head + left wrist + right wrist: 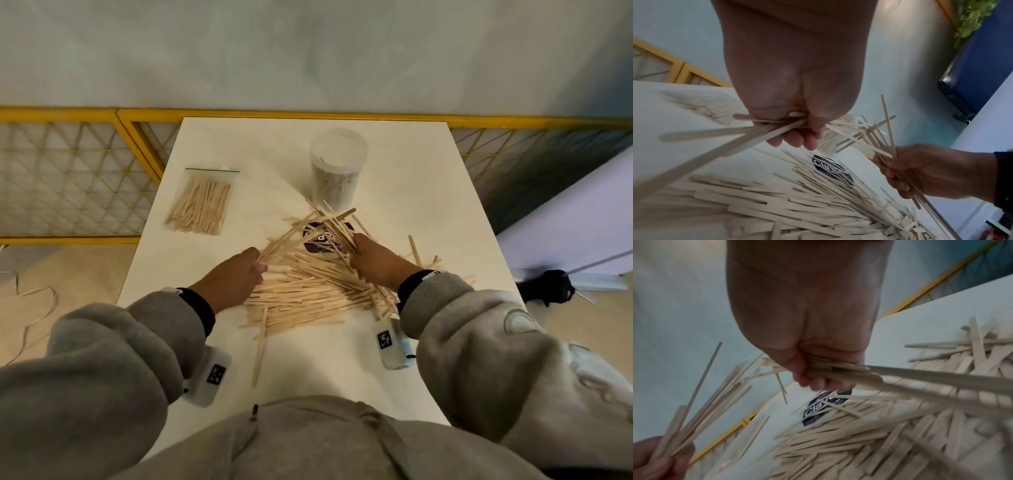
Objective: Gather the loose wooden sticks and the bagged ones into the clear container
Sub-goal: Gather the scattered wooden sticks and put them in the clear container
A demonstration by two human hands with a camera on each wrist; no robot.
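While you work at the white bench (394, 178) by a pale wall and yellow lattice fence (68, 178), both fists clench flat wooden sticks.
Your left hand (233, 277) and right hand (378, 260) each grasp a fanned bundle above the loose pile (308, 298); bagged sticks (202, 202) lie far-left, clear container (337, 164) upright behind the pile.
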